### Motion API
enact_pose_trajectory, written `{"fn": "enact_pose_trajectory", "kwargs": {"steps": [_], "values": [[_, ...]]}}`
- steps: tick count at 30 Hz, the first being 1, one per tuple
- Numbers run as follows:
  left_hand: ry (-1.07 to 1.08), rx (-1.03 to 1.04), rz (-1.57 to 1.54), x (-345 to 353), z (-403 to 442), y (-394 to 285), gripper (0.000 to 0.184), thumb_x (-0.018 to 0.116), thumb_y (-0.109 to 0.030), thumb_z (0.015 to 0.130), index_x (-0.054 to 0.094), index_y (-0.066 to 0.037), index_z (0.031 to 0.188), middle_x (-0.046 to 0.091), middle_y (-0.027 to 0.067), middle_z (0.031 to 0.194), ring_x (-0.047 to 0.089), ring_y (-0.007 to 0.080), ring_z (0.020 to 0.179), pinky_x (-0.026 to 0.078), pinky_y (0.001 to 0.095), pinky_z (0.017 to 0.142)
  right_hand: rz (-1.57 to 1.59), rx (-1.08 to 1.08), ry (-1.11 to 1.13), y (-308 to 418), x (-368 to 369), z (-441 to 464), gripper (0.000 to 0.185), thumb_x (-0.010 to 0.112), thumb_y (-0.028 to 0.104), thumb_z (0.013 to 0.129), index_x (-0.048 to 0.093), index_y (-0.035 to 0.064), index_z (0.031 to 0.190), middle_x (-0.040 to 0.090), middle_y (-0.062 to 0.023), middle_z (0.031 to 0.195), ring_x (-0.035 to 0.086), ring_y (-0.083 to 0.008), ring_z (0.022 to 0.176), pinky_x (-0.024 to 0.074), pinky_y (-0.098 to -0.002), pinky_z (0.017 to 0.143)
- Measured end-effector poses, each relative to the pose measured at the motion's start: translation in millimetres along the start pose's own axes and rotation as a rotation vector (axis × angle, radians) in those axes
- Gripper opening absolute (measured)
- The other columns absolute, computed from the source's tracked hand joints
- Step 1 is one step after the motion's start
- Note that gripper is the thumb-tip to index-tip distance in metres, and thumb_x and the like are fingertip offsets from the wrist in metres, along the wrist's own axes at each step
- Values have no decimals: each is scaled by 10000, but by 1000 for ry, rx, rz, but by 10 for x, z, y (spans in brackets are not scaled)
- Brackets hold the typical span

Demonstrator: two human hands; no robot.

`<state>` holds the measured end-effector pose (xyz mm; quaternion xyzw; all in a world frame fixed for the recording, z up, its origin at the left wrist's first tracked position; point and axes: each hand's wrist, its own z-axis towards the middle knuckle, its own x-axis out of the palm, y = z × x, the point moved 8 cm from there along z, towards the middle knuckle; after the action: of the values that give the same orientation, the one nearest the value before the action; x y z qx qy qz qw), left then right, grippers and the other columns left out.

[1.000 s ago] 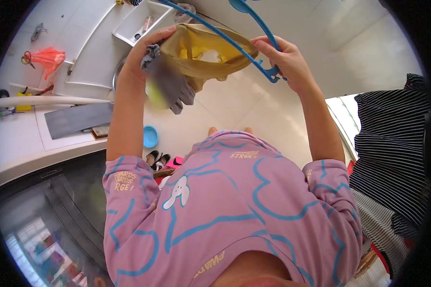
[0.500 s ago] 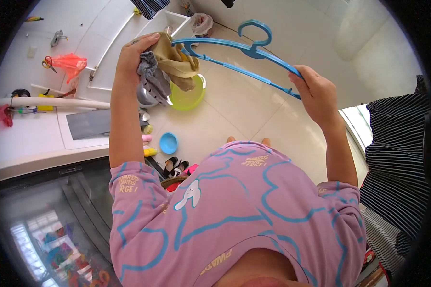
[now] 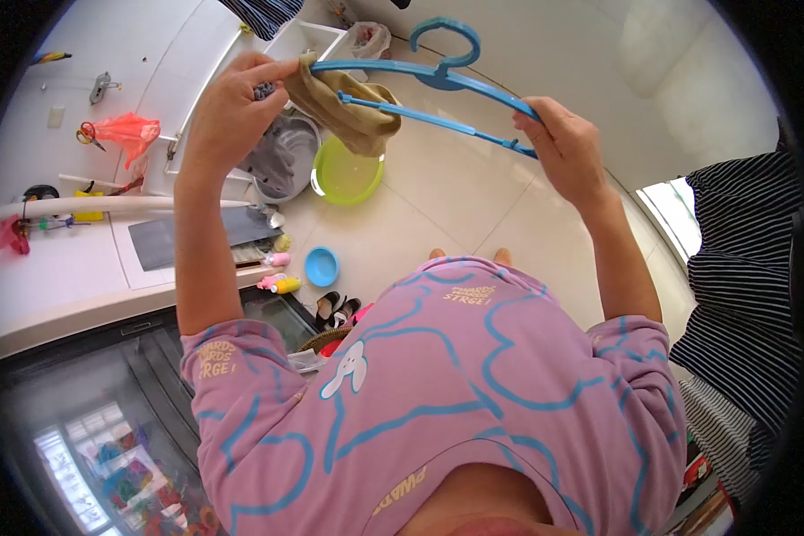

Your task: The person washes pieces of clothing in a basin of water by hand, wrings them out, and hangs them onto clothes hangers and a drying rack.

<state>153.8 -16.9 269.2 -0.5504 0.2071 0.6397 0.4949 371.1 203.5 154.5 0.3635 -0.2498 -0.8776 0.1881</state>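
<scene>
My right hand is closed around the right end of a blue clothes hanger, whose hook points up. The hanger's left end reaches into a khaki garment, and its lower bar passes across the cloth. My left hand pinches the khaki cloth by the hanger's left tip. A grey garment hangs below that hand, partly hidden by it, and a bit of grey cloth shows between the fingers.
On the floor stand a yellow-green basin, a metal basin and a small blue bowl. Black shoes lie near a dark glossy surface. Striped black cloth hangs at right; scissors hang on the left wall.
Both hands and the hanger have shifted left and slightly up. The khaki garment now sits further along the hanger's left arm. The grey garment hangs lower and more spread out.
</scene>
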Motion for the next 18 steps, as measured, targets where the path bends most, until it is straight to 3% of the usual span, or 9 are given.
{"fn": "enact_pose_trajectory", "kwargs": {"steps": [1,2,6,9,12,15,16,17,18], "values": [[-22,149,185,-62,13,-164,234,665,-140,841,715,-122,1069,676,45,916,616,185,726,493,280,712,4,-9,8,-13,-48,12,156,620,234,919,624,79,910,599,-57,656,582,-180,527,451,-299,473],[-19,156,214,-93,39,-276,217,661,-143,851,687,-158,1065,660,42,981,630,238,765,500,307,706,5,-5,24,-30,-80,25,159,605,231,932,630,75,920,600,-53,657,578,-161,529,446,-291,468],[193,115,209,-13,196,-271,265,680,-152,858,627,-139,1117,670,61,952,644,160,850,515,293,758,26,-38,27,66,-219,116,146,604,208,936,627,66,915,604,-50,668,573,-144,537,446,-281,467],[220,258,243,-21,244,-409,266,692,-140,846,644,-118,1107,675,68,923,641,155,847,510,287,781,48,-8,86,68,-287,163,162,577,220,957,650,76,970,645,-57,733,601,-148,595,462,-268,484],[274,221,103,-90,307,-330,256,696,-141,846,659,-74,1090,681,64,936,638,143,864,505,280,811,472,200,280,-178,-274,143,323,506,348,986,663,85,1089,692,-100,899,628,-156,680,487,-261,524],[286,164,-72,-157,295,-423,251,692,-149,856,669,-35,1079,687,50,945,630,129,879,501,269,837,1423,375,339,-390,-382,137,504,436,487,979,630,80,1204,673,-143,1094,625,-154,727,500,-242,572],[294,88,-162,-179,291,-406,243,684,-148,869,673,-40,1086,687,35,958,621,118,889,499,266,852,1587,562,118,-656,-330,104,591,401,544,963,599,63,1244,643,-166,1168,603,-133,715,502,-233,587],[275,79,-227,-213,292,-431,232,685,-138,866,677,-38,1075,684,29,920,618,101,856,497,248,831,1470,463,-71,-985,-278,56,487,449,428,978,578,51,1258,638,-148,1181,578,-97,699,489,-205,569],[251,71,-293,-247,296,-447,222,687,-129,863,681,-37,1064,681,22,882,615,84,823,495,231,809,1500,446,46,-976,-49,-78,439,464,366,981,573,45,1259,644,-137,1165,572,-78,694,483,-195,560]]}}
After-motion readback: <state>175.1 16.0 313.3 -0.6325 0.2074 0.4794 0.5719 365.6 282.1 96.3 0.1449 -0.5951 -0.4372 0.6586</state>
